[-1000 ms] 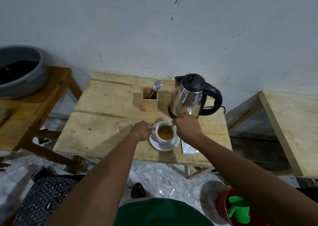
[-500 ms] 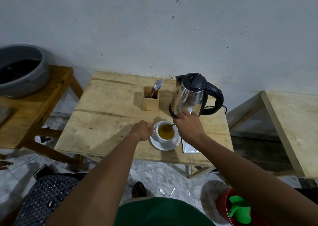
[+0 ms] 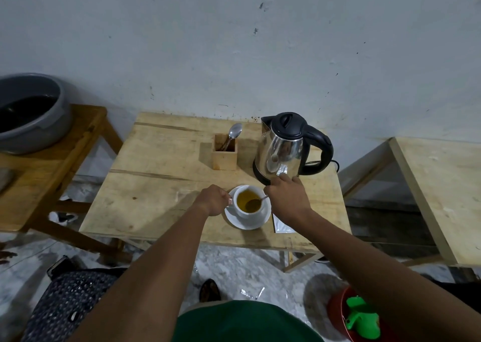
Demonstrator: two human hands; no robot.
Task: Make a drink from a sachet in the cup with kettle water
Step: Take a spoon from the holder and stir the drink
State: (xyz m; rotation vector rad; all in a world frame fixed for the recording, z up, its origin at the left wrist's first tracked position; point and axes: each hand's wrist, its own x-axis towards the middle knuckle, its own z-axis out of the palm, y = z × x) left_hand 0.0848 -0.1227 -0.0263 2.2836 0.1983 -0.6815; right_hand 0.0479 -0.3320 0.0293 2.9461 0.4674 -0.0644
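Observation:
A white cup [image 3: 244,213] of yellow-brown drink stands on a white saucer [image 3: 256,223] near the table's front edge. My left hand [image 3: 213,200] grips the cup's handle. My right hand [image 3: 286,196] holds a small spoon [image 3: 256,202] whose bowl dips into the drink. Behind my right hand stands a steel kettle [image 3: 282,150] with a black lid and handle. A silver sachet [image 3: 282,226] lies flat on the table, partly under my right wrist.
A wooden holder [image 3: 225,157] with a spoon [image 3: 234,131] in it stands left of the kettle on the wooden table [image 3: 156,185]. A grey basin [image 3: 33,118] sits on a bench at left. Another table [image 3: 442,193] is at right; a red bucket [image 3: 338,313] is on the floor.
The spoon has shifted inside the cup as my right hand moved slightly. My left hand stays on the cup's handle.

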